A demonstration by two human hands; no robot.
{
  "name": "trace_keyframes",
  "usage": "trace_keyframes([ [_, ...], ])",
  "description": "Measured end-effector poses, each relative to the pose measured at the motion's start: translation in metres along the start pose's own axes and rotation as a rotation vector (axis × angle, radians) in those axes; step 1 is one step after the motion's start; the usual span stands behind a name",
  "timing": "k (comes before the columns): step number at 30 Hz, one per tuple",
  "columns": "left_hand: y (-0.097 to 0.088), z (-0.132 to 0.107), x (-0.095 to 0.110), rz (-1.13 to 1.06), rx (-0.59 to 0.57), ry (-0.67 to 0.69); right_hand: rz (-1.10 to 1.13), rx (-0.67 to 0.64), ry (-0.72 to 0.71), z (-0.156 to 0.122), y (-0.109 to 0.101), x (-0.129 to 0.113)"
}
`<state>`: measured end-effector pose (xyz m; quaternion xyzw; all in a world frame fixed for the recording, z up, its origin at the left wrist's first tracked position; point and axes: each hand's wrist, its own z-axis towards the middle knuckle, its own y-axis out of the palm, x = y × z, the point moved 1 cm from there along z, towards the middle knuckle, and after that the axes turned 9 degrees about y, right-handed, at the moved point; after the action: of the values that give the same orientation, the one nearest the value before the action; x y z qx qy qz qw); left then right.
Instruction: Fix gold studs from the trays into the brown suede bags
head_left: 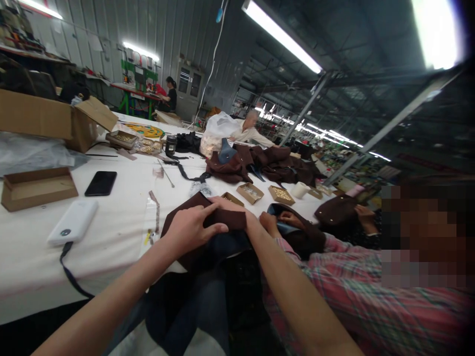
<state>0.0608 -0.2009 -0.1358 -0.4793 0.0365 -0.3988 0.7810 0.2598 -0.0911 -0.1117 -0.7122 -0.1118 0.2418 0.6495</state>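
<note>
Both my hands hold a dark brown leather piece at the near edge of the white table. My left hand grips its middle, fingers curled over the top and thumb out to the right. My right hand pinches the piece's upper right edge; its fingers are closed on the material. A darker lining hangs below the piece toward my lap.
A white power bank with a cable, a black phone and cardboard boxes lie to the left. Small trays of brass hardware and a brown leather pile sit beyond. A person in a plaid sleeve works at my right.
</note>
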Motion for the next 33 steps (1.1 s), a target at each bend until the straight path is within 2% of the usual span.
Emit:
trace_keyframes([
  [5,-0.041,0.001,0.001,0.190,0.014,0.217,0.066,0.103,-0.087,0.003,-0.010,-0.038],
  [8,-0.053,-0.001,-0.016,0.370,-0.085,0.322,0.039,0.124,-0.071,0.009,-0.010,-0.048],
  [11,-0.057,-0.012,-0.041,0.490,-0.219,0.296,-0.065,0.103,0.097,0.017,0.003,-0.039],
  [14,-0.056,-0.029,-0.060,0.482,-0.253,0.212,-0.275,0.091,0.222,0.025,0.022,-0.030],
  [17,-0.056,-0.043,-0.068,0.361,-0.153,0.144,-0.448,0.288,0.174,0.025,0.038,-0.039],
  [19,-0.057,-0.047,-0.072,0.236,-0.022,0.079,-0.464,0.441,0.126,0.018,0.046,-0.054],
  [21,-0.057,-0.045,-0.078,0.127,0.099,0.012,-0.437,0.523,0.100,0.007,0.055,-0.067],
  [23,-0.057,-0.039,-0.082,0.069,0.139,-0.025,-0.374,0.458,0.058,-0.002,0.068,-0.072],
  [27,-0.056,-0.021,-0.078,-0.010,0.061,-0.035,-0.199,0.109,-0.004,-0.006,0.100,-0.060],
  [30,-0.062,-0.006,-0.070,-0.005,0.062,-0.076,-0.141,0.034,-0.004,-0.004,0.111,-0.046],
  [33,-0.072,0.010,-0.061,0.032,0.061,-0.097,-0.103,-0.012,-0.002,-0.006,0.110,-0.038],
])
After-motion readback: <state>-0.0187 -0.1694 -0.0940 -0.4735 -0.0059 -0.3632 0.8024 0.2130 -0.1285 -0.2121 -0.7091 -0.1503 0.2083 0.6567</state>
